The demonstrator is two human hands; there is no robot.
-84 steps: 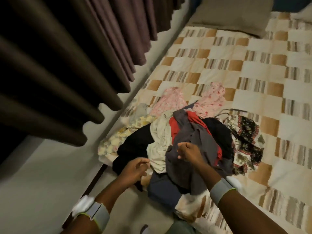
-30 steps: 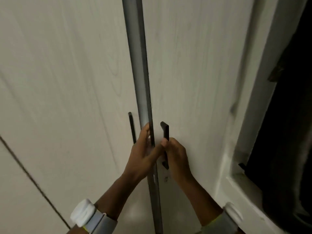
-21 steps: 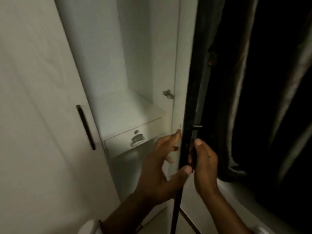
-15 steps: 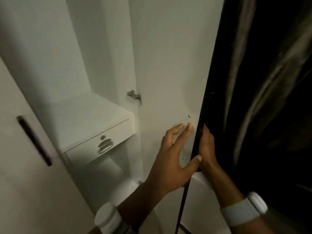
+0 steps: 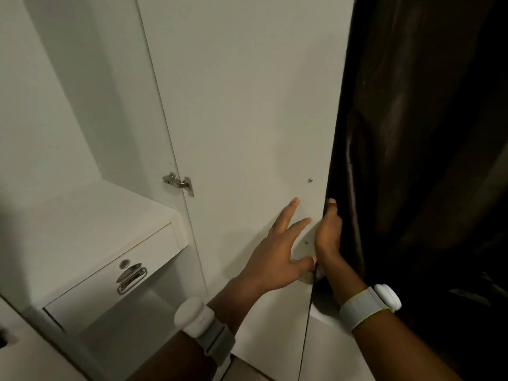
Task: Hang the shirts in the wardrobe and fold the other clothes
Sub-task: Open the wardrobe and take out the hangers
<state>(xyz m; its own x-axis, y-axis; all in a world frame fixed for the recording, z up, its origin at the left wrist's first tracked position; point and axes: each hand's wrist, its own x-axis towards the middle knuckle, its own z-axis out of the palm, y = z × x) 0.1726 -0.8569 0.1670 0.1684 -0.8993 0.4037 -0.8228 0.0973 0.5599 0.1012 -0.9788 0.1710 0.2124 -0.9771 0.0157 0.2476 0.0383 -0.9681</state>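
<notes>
1. Hidden or unclear: the fingers of the right hand (image 5: pixel 328 235) pass behind the free edge of the white flat-panel wardrobe door (image 5: pixel 247 119); only the thumb and the back of the hand show. The dark brown curtain (image 5: pixel 426 133) at the right is in deep shadow, its folds hard to make out. No shirts or other clothes are in view.
2. Left hand (image 5: pixel 275 259): fingers straight and spread, palm against the door's inner face, thumb reaching toward the edge.
3. Right hand: wrapped around the door's edge, thumb lying up along it. Grey wristbands with white modules on both wrists.
4. The wardrobe stands open; its white interior (image 5: pixel 82 105) fills the left.
5. Inside: a white shelf box with a drawer (image 5: pixel 115 276), metal pull handle on its front. A metal hinge (image 5: pixel 178 182) joins door to carcass.
6. The door stands just beside the curtain; contact cannot be told.
</notes>
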